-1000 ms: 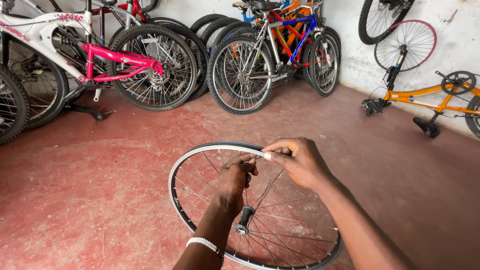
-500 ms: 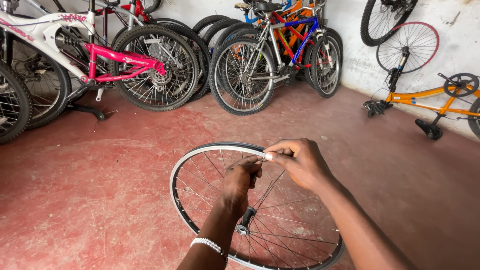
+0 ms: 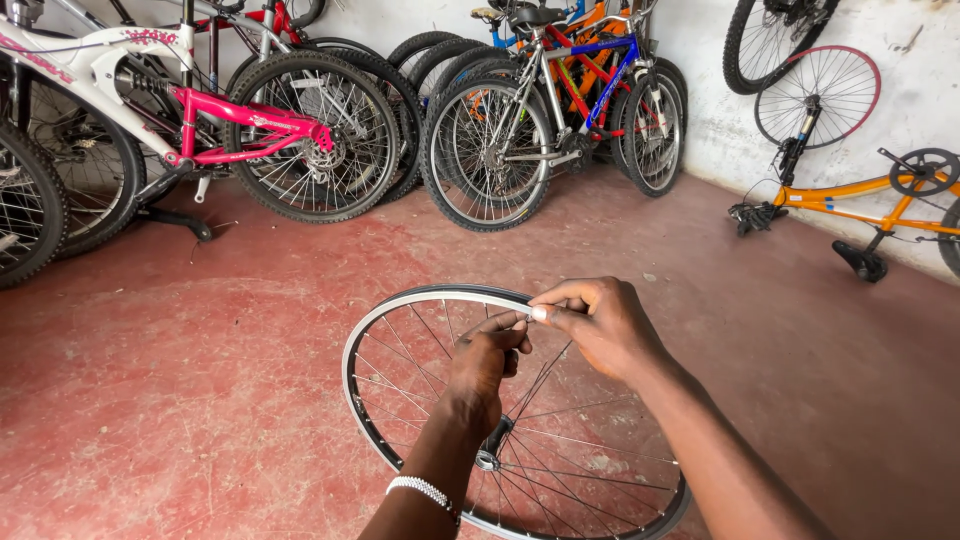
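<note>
A bare bicycle wheel (image 3: pixel 520 420), with no tyre on its silver rim, is held upright on the red floor (image 3: pixel 180 400), just in front of the person. Its spokes appear laced to the hub (image 3: pixel 490 455); whether all are seated cannot be told. The work is judged to be at the top of the rim, where both hands meet. The right hand (image 3: pixel 605 325) is closed, thumb and forefinger pinched on a small pale part at the rim edge. The left hand (image 3: pixel 485 360) is curled, its fingertips pressed among the upper spokes. How much of the rim remains to be gone round is not shown. Parked bicycles (image 3: pixel 540 110) are lined along the wall beyond, and an orange frame (image 3: pixel 860 195) lies to the right.
</note>
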